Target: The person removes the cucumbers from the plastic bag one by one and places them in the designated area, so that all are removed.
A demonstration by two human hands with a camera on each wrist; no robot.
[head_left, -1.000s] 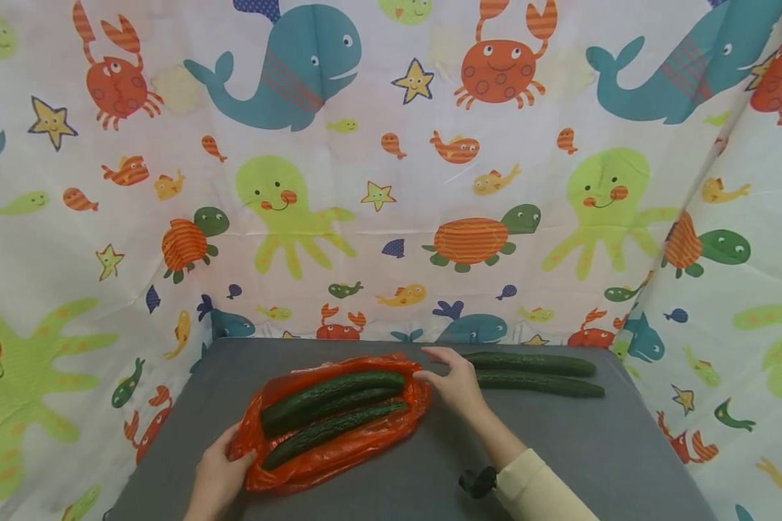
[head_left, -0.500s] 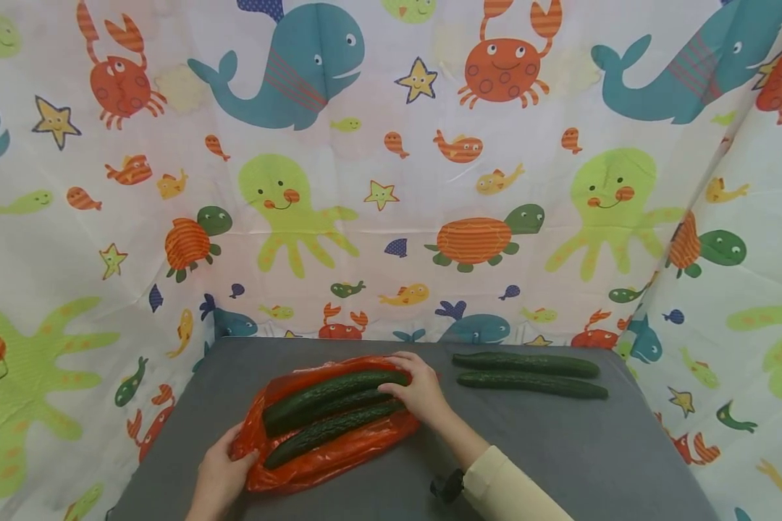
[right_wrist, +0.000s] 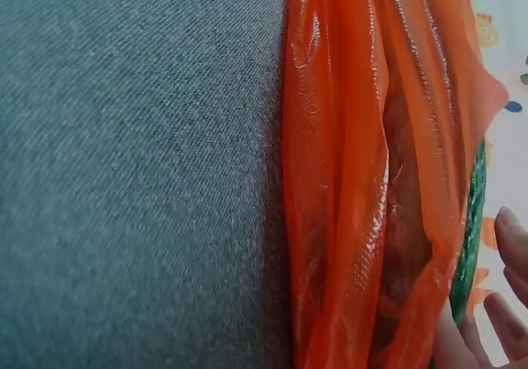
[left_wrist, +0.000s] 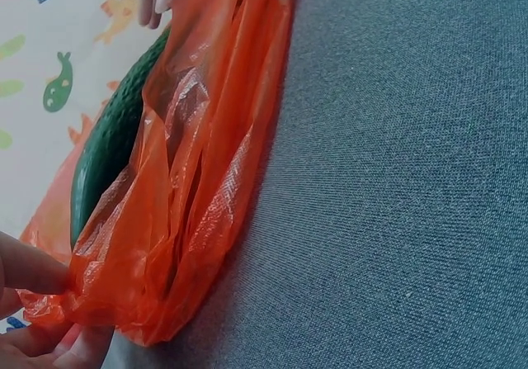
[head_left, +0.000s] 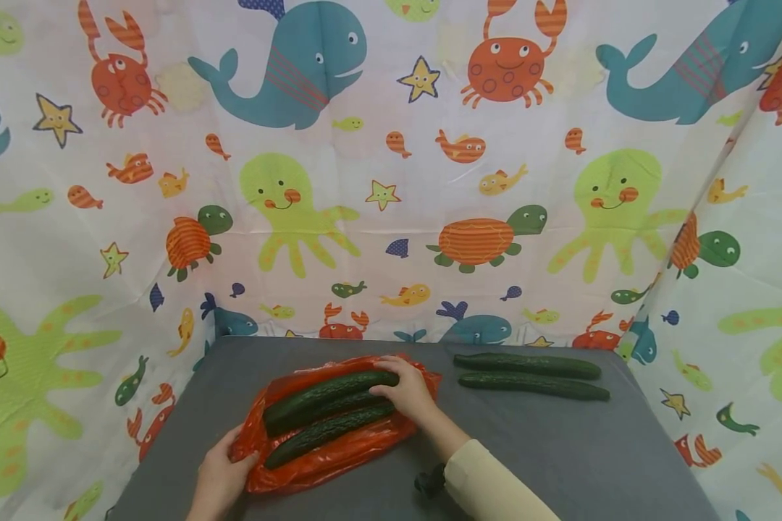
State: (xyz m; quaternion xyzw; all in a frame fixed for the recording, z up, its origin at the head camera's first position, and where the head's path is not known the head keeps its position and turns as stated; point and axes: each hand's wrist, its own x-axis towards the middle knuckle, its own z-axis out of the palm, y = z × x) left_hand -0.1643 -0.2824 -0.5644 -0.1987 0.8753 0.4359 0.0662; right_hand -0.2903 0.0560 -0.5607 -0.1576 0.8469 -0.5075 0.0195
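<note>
An orange-red plastic bag (head_left: 339,467) lies on the grey table with its mouth spread wide. Several dark green cucumbers (head_left: 329,394) show inside it, lying side by side. My left hand (head_left: 223,470) pinches the bag's left end between thumb and fingers; the left wrist view shows these fingers (left_wrist: 33,270) on the crumpled plastic. Over the right end of the bag, my right hand (head_left: 407,391) reaches in with thumb and fingers spread about the tip of the upper cucumber. In the right wrist view its fingers (right_wrist: 511,249) look loosely parted beside a cucumber (right_wrist: 470,237).
Two more cucumbers, an upper one (head_left: 528,365) and a lower one (head_left: 534,384), lie parallel on the grey table (head_left: 560,449) at the back right. A patterned curtain (head_left: 391,217) with sea animals encloses the back and sides.
My right hand has moved left, from beside the bag's right end to over the cucumbers inside. My left hand has stayed on the bag's left end.
</note>
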